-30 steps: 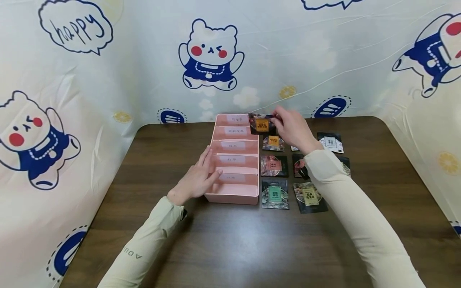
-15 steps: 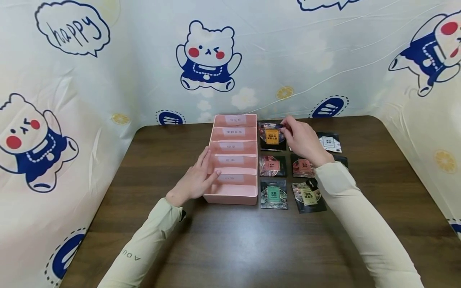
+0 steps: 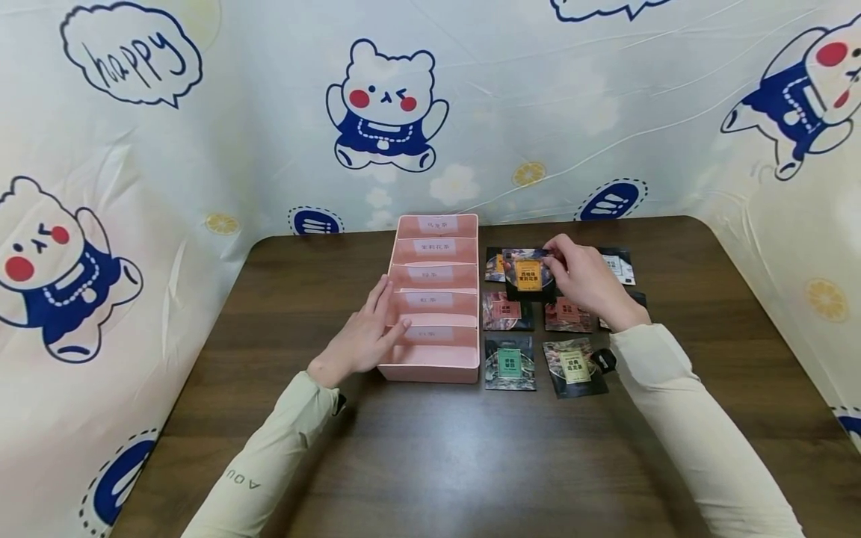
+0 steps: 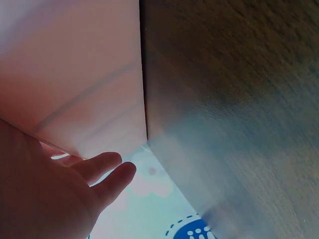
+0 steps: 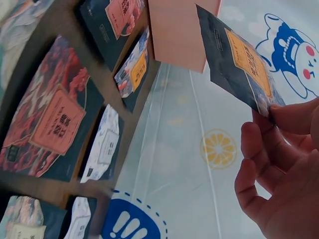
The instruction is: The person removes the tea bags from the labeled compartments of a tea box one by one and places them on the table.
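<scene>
My right hand (image 3: 588, 278) pinches a dark tea sachet with an orange label (image 3: 528, 276) by its edge, between thumb and fingers. It is held above the table and partly covers another orange-label sachet (image 3: 494, 264). The right wrist view shows the held sachet (image 5: 239, 62) tilted, clear of the surface. On the left, my left hand (image 3: 359, 332) rests against the near-left rim of a pink divided box (image 3: 433, 372), fingers extended and thumb over the rim. Its labelled compartments hold no visible sachets.
Right of the box, several sachets lie in rows: red-label ones (image 3: 507, 310), a green-label one (image 3: 510, 363), a yellow-label one (image 3: 575, 368) and a white-label one (image 3: 620, 266). The forearm hides part of the right side. A printed cloth (image 3: 471, 112) hangs behind the brown table (image 3: 430, 456).
My right hand has carried the orange-label sachet from the box's far right corner rightward and nearer to me, uncovering a similar one on the table. The left hand stays at the box.
</scene>
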A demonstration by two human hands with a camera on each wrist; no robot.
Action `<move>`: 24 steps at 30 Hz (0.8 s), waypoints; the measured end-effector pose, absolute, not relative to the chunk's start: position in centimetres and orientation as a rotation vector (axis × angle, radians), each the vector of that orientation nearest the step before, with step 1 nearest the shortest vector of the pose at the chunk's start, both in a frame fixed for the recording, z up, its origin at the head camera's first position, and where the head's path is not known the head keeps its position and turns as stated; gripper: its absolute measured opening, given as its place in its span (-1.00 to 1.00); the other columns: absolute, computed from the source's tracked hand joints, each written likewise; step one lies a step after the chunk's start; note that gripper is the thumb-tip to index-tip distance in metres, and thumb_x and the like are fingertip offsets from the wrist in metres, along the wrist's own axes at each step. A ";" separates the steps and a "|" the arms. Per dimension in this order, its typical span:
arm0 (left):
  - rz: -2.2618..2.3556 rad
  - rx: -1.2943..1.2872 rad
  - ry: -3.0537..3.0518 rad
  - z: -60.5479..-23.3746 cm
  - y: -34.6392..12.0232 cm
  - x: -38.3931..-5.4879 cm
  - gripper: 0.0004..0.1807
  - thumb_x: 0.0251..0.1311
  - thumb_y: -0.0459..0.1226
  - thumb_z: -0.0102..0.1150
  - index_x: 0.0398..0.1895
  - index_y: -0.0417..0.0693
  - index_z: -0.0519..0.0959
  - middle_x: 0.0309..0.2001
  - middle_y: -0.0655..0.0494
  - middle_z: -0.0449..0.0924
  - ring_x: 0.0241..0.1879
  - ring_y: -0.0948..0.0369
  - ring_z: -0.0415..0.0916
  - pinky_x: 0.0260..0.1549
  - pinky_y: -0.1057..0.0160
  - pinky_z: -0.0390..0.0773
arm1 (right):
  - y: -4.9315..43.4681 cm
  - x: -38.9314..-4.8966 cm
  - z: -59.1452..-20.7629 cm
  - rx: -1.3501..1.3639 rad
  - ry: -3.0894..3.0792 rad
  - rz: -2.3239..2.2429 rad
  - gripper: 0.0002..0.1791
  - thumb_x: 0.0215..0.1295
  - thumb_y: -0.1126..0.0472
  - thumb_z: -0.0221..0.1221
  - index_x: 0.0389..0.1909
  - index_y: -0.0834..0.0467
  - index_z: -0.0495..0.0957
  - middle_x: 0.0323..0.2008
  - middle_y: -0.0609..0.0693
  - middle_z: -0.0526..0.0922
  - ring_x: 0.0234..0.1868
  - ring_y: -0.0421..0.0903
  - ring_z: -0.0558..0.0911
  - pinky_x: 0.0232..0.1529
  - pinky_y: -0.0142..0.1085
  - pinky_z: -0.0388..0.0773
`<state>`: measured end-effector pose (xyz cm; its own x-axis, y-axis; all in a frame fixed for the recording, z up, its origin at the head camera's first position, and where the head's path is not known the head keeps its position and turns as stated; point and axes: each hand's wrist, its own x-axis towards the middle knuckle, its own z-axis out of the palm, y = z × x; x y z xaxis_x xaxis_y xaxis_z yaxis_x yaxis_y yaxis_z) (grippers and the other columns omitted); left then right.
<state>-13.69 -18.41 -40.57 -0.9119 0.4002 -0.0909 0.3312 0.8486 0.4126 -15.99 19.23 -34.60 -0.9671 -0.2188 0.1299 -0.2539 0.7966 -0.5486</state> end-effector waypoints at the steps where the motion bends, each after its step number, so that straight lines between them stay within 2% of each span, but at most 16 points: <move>1: 0.591 0.569 2.850 -40.6 -18.4 -13.7 -0.12 0.41 0.21 -0.30 0.55 -0.08 -0.26 0.57 0.05 -0.44 0.48 -0.09 0.00 0.28 -0.35 0.15 | 19.4 -15.8 -34.6 0.372 -2.931 0.910 -0.74 0.49 0.19 -0.04 0.06 0.23 0.42 -0.32 0.16 0.61 -0.51 -0.03 0.46 -0.50 -0.22 0.36; 7: 0.596 0.579 2.857 -40.5 -18.3 -13.6 -0.12 0.40 0.23 -0.31 0.55 -0.08 -0.24 0.58 0.05 -0.43 0.46 -0.11 0.05 0.28 -0.33 0.18 | 20.8 -14.9 -34.9 0.390 -2.940 0.899 -0.74 0.46 0.22 0.00 0.05 0.27 0.44 -0.41 0.14 0.59 -0.59 -0.07 0.43 -0.54 -0.25 0.35; 12: 0.588 0.614 2.874 -40.6 -18.3 -13.7 -0.12 0.41 0.21 -0.32 0.55 -0.16 -0.22 0.57 -0.01 -0.41 0.45 -0.12 0.08 0.27 -0.30 0.22 | 22.0 -14.1 -35.0 0.422 -2.937 0.894 -0.77 0.42 0.26 0.04 -0.02 0.31 0.48 -0.39 0.15 0.62 -0.53 -0.06 0.45 -0.47 -0.25 0.38; 19: 0.598 0.610 2.871 -40.8 -18.4 -13.8 -0.11 0.40 0.24 -0.34 0.55 -0.13 -0.22 0.57 0.03 -0.42 0.41 -0.14 0.15 0.27 -0.29 0.23 | 24.0 -12.9 -35.0 0.406 -2.990 0.912 -0.79 0.40 0.27 0.07 -0.06 0.30 0.50 -0.29 0.19 0.65 -0.39 -0.01 0.50 -0.32 -0.19 0.48; 24: 0.597 0.600 2.869 -40.8 -18.4 -13.8 -0.11 0.40 0.23 -0.33 0.55 -0.12 -0.23 0.57 0.03 -0.43 0.39 -0.15 0.19 0.25 -0.34 0.22 | 25.3 -12.1 -35.2 0.370 -3.030 0.934 -0.80 0.38 0.27 0.09 -0.09 0.30 0.51 -0.31 0.18 0.66 -0.40 -0.03 0.50 -0.36 -0.22 0.46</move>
